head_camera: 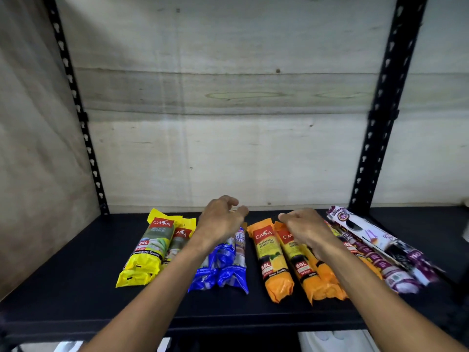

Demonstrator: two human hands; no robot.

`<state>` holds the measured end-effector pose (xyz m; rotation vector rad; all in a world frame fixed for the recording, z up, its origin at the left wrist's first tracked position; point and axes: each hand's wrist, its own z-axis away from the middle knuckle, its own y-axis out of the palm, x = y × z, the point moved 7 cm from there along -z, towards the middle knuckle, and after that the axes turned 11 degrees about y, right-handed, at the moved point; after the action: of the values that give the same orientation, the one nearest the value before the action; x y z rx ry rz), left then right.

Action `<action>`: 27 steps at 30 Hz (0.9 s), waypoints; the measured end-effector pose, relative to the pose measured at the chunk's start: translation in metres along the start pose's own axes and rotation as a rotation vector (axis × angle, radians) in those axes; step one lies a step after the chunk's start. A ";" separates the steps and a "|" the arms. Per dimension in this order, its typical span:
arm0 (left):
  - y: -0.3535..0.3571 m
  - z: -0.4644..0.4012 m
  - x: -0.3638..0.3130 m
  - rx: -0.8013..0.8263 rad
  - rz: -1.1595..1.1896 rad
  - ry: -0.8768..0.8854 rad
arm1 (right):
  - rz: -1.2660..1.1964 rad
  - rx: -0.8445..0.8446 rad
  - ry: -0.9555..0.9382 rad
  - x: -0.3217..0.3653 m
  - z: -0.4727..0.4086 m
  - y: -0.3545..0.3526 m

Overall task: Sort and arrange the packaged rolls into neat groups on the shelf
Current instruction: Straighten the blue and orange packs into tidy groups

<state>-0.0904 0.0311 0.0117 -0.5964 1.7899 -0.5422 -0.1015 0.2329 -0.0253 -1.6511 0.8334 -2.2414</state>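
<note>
**Packaged rolls laid out by colour on a black shelf, both my hands above the back ends**

The black shelf [76,275] carries four colour groups of packaged rolls, lying side by side with their long axes running front to back. From left to right: two yellow rolls [147,250] marked 25L, touching each other; two blue rolls [223,270], close together; the orange rolls [271,257] marked 60L, of which the leftmost lies slightly apart from the others; and the purple-and-white rolls [375,250], fanned at a slant toward the right, with one overlapping the rest.

My left hand [220,222] is over the far end of the blue rolls, fingers loosely curled. Whether this grip has hold of a pack end I cannot tell, as the hand covers the contact. My right hand [304,227] is over the far end of the orange rolls, fingers bent downward at the top of the second orange pack; here too I cannot tell whether the grip pinches the wrapper or merely touches it.

Black slotted uprights [388,102] frame the shelf on both sides, and a pale board wall [228,123] closes the back.
</note>
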 end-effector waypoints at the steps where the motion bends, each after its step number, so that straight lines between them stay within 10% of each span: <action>1: 0.009 0.002 -0.009 0.043 0.007 0.015 | 0.031 -0.050 -0.021 -0.003 0.001 -0.012; 10: 0.106 0.019 -0.011 0.469 -0.262 -0.072 | 0.424 -0.193 0.105 -0.068 -0.016 -0.074; 27: 0.120 0.004 0.002 0.415 -0.389 -0.117 | 0.318 -0.054 0.101 -0.079 -0.023 -0.049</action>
<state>-0.1022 0.1218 -0.0666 -0.6701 1.3971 -1.0901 -0.0891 0.3193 -0.0654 -1.3248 1.1042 -2.1080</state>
